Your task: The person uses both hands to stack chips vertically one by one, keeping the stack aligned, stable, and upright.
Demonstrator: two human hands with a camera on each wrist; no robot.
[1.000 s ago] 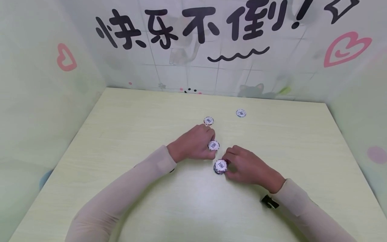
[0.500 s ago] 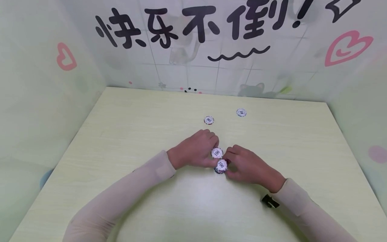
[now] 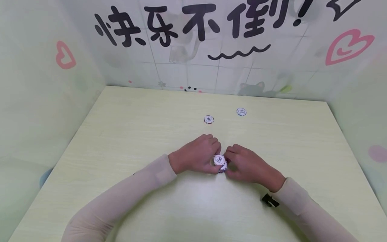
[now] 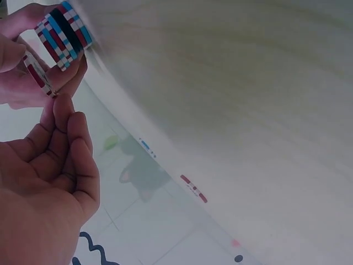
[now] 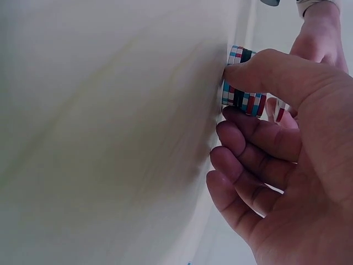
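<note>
My left hand (image 3: 198,155) pinches a poker chip (image 3: 219,159) marked 100 between thumb and fingers. In the left wrist view this red-and-white-edged chip (image 4: 39,75) is tilted just above a stack of poker chips (image 4: 63,37) with blue, red, black and white edges. On the table my right hand (image 3: 248,165) grips that stack, its thumb on one side and fingers on the other, as the right wrist view shows of the stack (image 5: 242,98). From the head view the held chip covers most of the stack's top.
Farther back on the table (image 3: 145,117) lie two single chips: a red-edged 100 chip (image 3: 209,119) and a blue-edged 10 chip (image 3: 241,112). Printed walls (image 3: 193,50) border the table at the back and both sides. A black clip (image 3: 270,201) hangs by the right sleeve.
My left hand has carried its chip toward me and slightly right, from beyond the stack to over it. The right hand has stayed at the stack. The two far chips have not moved.
</note>
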